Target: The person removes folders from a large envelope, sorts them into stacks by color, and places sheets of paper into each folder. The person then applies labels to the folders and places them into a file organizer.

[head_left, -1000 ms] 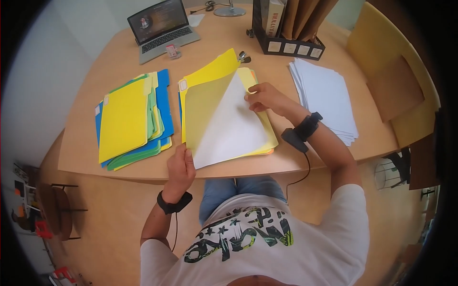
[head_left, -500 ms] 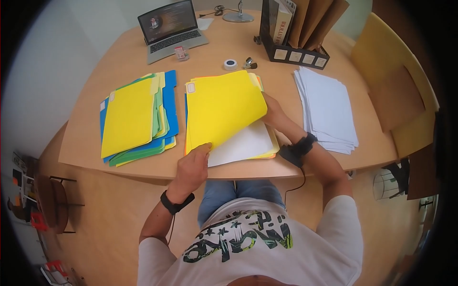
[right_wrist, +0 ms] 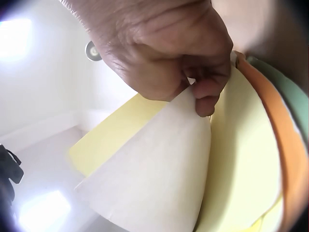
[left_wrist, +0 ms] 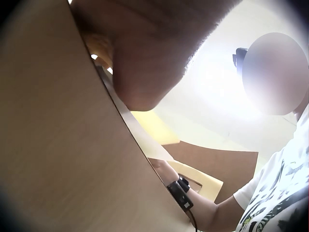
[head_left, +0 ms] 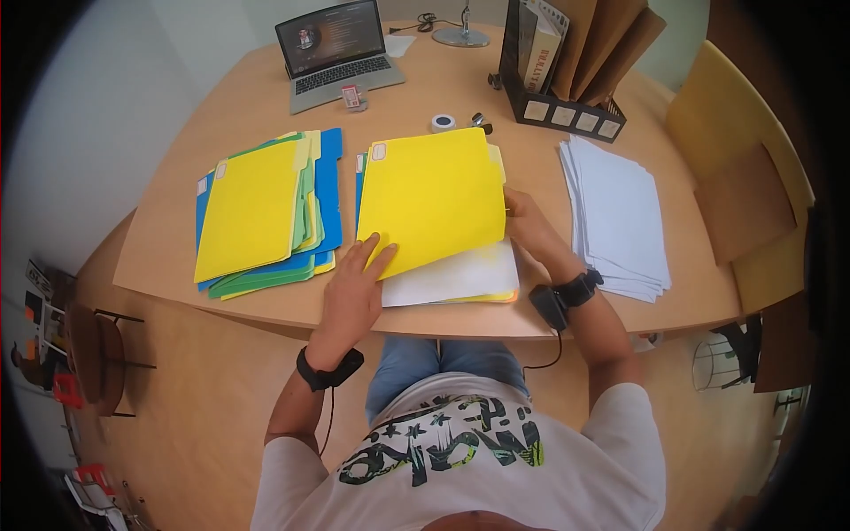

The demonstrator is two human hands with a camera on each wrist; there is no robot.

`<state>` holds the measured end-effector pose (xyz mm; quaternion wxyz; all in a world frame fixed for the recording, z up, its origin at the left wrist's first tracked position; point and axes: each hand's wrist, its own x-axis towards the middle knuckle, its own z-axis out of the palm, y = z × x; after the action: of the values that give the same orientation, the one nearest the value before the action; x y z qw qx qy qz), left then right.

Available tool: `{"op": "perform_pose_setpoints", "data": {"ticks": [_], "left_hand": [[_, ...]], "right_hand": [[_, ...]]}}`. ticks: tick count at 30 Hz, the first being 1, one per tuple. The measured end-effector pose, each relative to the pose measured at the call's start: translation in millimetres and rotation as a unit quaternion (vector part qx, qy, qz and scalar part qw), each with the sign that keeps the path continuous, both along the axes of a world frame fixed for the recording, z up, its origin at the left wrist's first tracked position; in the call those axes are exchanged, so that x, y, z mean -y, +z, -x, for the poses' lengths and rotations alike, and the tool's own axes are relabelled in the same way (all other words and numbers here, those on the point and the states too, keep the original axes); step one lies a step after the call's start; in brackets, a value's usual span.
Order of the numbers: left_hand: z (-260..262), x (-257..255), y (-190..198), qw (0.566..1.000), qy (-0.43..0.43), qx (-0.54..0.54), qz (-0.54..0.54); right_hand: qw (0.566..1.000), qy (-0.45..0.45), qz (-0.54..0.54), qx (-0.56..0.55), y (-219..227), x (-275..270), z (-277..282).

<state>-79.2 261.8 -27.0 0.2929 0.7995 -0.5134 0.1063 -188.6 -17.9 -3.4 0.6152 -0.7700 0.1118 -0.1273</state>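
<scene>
A yellow folder (head_left: 434,190) with a label lies on top of the middle folder stack, its cover slanting over a white sheet (head_left: 456,279). My left hand (head_left: 348,296) rests on the cover's lower left corner with its fingers spread out. At the folder's right edge is my right hand (head_left: 531,228), its fingertips partly hidden there. The right wrist view shows that hand's thumb and curled fingers pinching the edge of the white sheet (right_wrist: 159,159), the yellow cover (right_wrist: 113,135) behind it. Cream, orange (right_wrist: 275,135) and green folders lie below.
To the left is another pile of folders (head_left: 252,212); to the right, a stack of white paper (head_left: 615,217). A round white object (head_left: 443,123), binder clips (head_left: 481,124), a laptop (head_left: 341,62) and a black file organizer (head_left: 567,111) stand farther back.
The yellow cover, lifted and folded back before, has come down over the white sheet. My left hand has gone from pinching the lower left corner to resting spread fingers on it.
</scene>
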Motion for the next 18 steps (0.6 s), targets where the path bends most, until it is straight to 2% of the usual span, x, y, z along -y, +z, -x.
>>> {"op": "perform_pose_setpoints", "data": {"ticks": [4,6,8,10,12,15,18], "left_hand": [[-24.6,-13.0,14.2,0.998,0.005,0.006,0.063],[-39.0,-22.9,28.3,0.994,0.022,0.02,0.103],[-59.6,-39.2,37.3,0.989,0.038,0.038,0.136],[-83.3,-58.4,41.6,0.984,0.063,0.059,0.156],[-106.2,-80.9,43.1,0.979,0.098,0.081,0.162],[-135.1,-114.4,37.2,0.973,0.154,0.083,0.151],[-161.2,-145.3,23.8,0.972,0.189,0.074,0.118]], "right_hand": [[0.996,-0.003,0.083,0.024,4.2,37.5,19.7],[0.995,-0.049,0.083,0.034,14.7,55.6,38.2],[0.979,-0.104,0.176,0.023,20.5,84.4,58.8],[0.977,-0.136,0.167,0.008,26.5,110.7,82.5],[0.966,-0.162,0.202,-0.006,22.5,145.2,108.0],[0.951,-0.222,0.201,-0.079,16.7,182.3,143.2],[0.912,-0.267,0.247,-0.192,12.8,198.5,163.5]]}}
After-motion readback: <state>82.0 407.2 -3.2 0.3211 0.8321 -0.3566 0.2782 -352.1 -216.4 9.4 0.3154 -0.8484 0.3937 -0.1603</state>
